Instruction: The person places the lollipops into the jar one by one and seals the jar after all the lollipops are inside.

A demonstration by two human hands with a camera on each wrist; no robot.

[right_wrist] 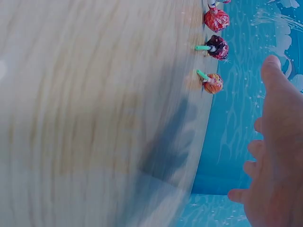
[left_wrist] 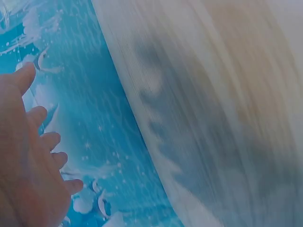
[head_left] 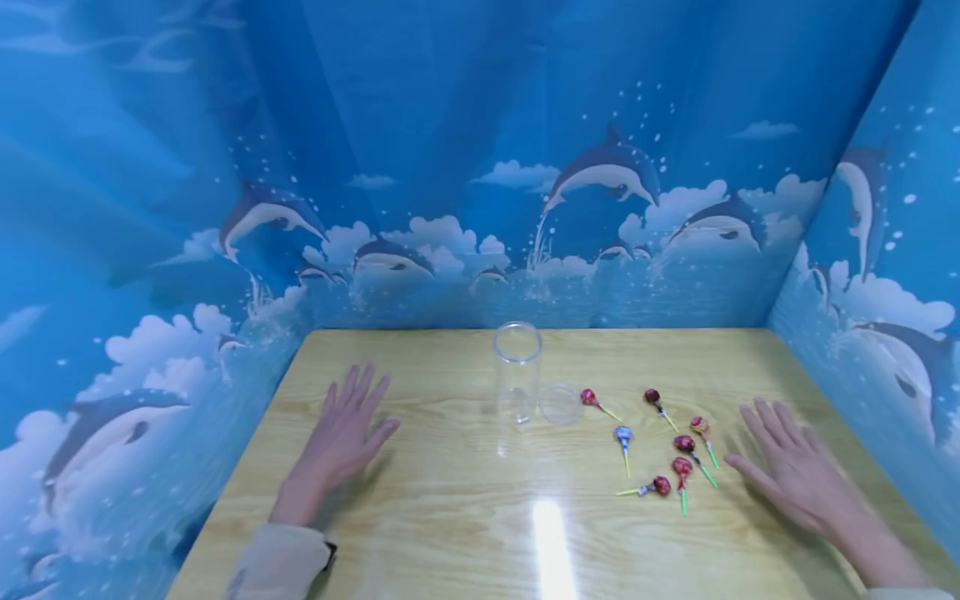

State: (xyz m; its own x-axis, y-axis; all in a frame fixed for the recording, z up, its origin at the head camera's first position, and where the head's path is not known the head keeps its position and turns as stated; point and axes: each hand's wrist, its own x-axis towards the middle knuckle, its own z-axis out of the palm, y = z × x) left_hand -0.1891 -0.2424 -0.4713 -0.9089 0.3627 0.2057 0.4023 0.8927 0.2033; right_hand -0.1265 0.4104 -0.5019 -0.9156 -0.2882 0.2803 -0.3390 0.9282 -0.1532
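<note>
Several wrapped lollipops lie loose on the table's right half, among them a blue lollipop, a red lollipop and a dark lollipop. A clear plastic jar stands upright at the back middle, with a clear round lid flat beside it. My left hand is over the table's left side, fingers spread and holding nothing. To the right of the lollipops, my right hand is also spread and holds nothing. The right wrist view shows an orange-red lollipop near that hand, not touching it.
The wood-grain table has a bright light reflection near its front. Blue dolphin-print curtains enclose it at the back, left and right. Shadows of both hands fall on the tabletop.
</note>
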